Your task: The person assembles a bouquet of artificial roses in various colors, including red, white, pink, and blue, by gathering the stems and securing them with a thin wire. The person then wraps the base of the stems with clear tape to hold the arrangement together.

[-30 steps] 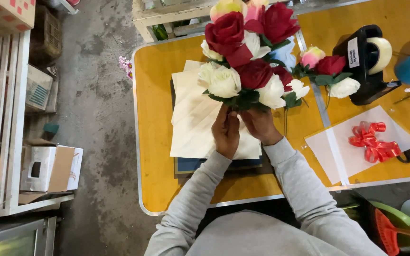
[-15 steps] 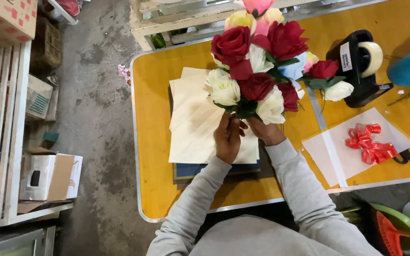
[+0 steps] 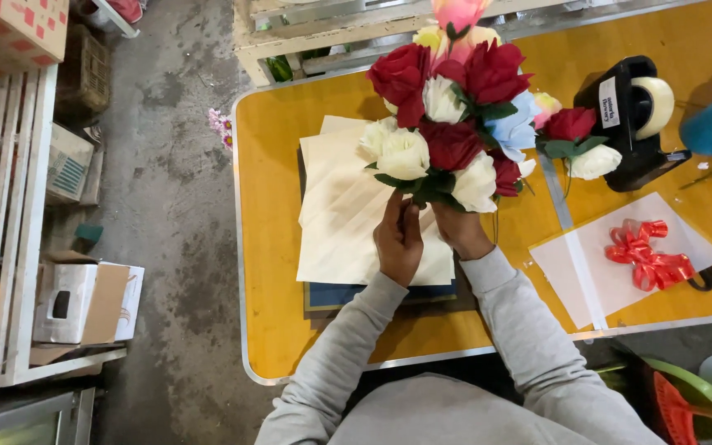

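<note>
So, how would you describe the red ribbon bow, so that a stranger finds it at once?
Start at the yellow table and go to its near right part, where a white paper sheet lies. The red ribbon bow rests on that sheet: shiny, curled loops, lying flat, unlike the red roses.

Bystanders around an orange wooden surface [image 3: 290, 330]

A black tape dispenser [image 3: 632, 124] sits near the far right; a red curled ribbon bow [image 3: 648, 255] rests on a white paper sheet [image 3: 587, 280], black scissors [image 3: 710, 276] just beside it. A torn cardboard box [image 3: 84, 301] lies on the grey concrete floor [image 3: 175, 206].

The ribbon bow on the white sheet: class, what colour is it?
Shiny red. The ribbon bow lies on the white sheet, clearest in the head view.
</note>
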